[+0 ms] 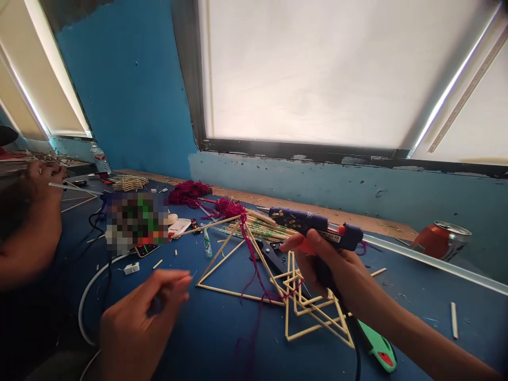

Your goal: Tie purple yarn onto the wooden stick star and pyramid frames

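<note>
My right hand [327,262] is wrapped around the handle of a dark blue hot glue gun [299,222], its nozzle aimed left. Below that hand lie several small triangles of wooden sticks [319,330], overlapping one another. A larger triangular stick frame [222,290] rises beside them, with magenta yarn [250,251] hanging from its top. To the left of this frame, my left hand [145,323] hovers with thumb and fingertips pinched together, slightly blurred. Whatever may be between those fingertips is too small to make out.
Behind the frame lie dark-handled pliers [272,256], a bundle of sticks [273,230] and a magenta yarn heap [188,191]. A green-handled cutter [377,346] and a soda can [440,241] are at right. A white cable [82,307] curves at left, near another person's arm [37,222].
</note>
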### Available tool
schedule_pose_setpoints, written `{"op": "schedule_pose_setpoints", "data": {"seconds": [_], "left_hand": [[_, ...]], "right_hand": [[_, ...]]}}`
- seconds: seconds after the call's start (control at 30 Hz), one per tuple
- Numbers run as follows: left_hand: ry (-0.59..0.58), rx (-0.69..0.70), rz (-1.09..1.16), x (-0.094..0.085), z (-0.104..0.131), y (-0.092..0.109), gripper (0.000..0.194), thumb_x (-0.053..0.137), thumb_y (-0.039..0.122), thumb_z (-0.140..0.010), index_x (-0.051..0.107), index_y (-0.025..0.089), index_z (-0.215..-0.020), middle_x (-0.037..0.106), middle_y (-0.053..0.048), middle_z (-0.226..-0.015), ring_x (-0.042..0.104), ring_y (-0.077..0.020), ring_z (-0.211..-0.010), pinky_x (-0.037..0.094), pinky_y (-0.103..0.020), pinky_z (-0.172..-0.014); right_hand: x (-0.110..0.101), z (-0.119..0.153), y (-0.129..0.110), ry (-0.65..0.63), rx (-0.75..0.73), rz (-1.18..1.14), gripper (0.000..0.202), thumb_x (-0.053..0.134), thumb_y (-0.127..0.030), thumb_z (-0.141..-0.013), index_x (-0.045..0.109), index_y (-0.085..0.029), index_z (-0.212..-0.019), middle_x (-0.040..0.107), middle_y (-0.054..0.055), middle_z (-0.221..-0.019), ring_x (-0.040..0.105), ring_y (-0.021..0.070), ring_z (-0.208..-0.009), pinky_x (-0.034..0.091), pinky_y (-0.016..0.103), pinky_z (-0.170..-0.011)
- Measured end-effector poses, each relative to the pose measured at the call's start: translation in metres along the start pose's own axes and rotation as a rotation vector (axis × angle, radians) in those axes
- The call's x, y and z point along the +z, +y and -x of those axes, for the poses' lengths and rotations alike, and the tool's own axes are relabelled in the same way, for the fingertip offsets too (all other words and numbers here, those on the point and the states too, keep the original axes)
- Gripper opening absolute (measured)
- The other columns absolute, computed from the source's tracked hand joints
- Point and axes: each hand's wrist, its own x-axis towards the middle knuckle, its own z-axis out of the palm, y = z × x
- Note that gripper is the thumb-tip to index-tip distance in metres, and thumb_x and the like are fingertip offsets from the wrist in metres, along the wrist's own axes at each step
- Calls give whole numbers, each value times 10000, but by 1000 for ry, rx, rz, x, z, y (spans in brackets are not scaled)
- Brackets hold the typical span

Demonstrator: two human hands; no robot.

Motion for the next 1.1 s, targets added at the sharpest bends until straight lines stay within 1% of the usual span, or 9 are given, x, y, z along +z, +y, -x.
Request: {"op": "schedule_pose_setpoints", "data": {"seconds": [0.07,0.13,0.23,0.3,0.47,0.63,0.77,0.93,1.1], "left_hand": [[56,180,-44,18,-31,29,216,676,459,-888,676,246,-848,649,63,-659,564,-101,-532,414,-235,-560],[60,301,-108,35,-55,44,210,697,442,-882,665,236,-854,654,51,-710,567,-106,-575,411,-241,-565],[47,469,-166,53,-75,48,225,720,440,-868,663,224,-888,688,18,-840,625,-138,-714,444,-254,-609],[59,530,-199,61,-82,47,243,724,447,-864,670,220,-932,696,-5,-901,651,-173,-815,473,-274,-662],[101,614,-197,67,-92,45,247,740,424,-853,687,222,-982,696,-34,-937,633,-219,-885,508,-335,-755],[90,641,-110,70,-98,46,155,747,320,-861,684,222,-964,705,-29,-952,629,-211,-908,509,-358,-826],[81,656,-97,72,-100,43,172,768,320,-844,679,222,-953,726,-18,-943,658,-215,-896,496,-385,-829],[72,685,-85,72,-100,39,151,762,268,-849,687,226,-973,735,-13,-932,672,-212,-886,484,-390,-813],[93,722,-88,74,-99,36,123,755,216,-849,689,228,-951,738,-5,-911,680,-203,-857,471,-411,-856]], "right_hand": [[-1,-1,3,-9,-7,1,580,528,-695,-913,660,-140,-1017,405,-68,-513,354,69,-416,300,225,-450],[-1,-1,6,9,1,-3,564,530,-691,-914,641,-154,-1049,401,-76,-499,337,73,-413,285,230,-449],[0,-1,9,34,23,27,546,531,-691,-912,629,-165,-1020,400,-72,-483,332,85,-435,264,236,-450],[1,0,11,32,46,52,550,538,-702,-902,631,-163,-966,406,-63,-489,340,91,-460,262,238,-450],[1,-1,16,0,27,85,572,541,-734,-878,582,-170,-794,400,-57,-490,326,82,-464,275,247,-462],[1,-4,20,5,16,102,582,521,-736,-887,612,-164,-944,398,-65,-522,333,89,-467,281,253,-469],[1,-5,23,69,39,216,588,536,-750,-863,620,-169,-893,414,-46,-550,370,104,-495,279,251,-461],[2,-6,27,145,51,229,549,592,-710,-847,653,-177,-964,454,-32,-588,426,124,-514,341,258,-467],[2,-12,31,112,35,233,580,566,-735,-846,669,-164,-819,509,-3,-613,439,107,-468,359,263,-456]]}}
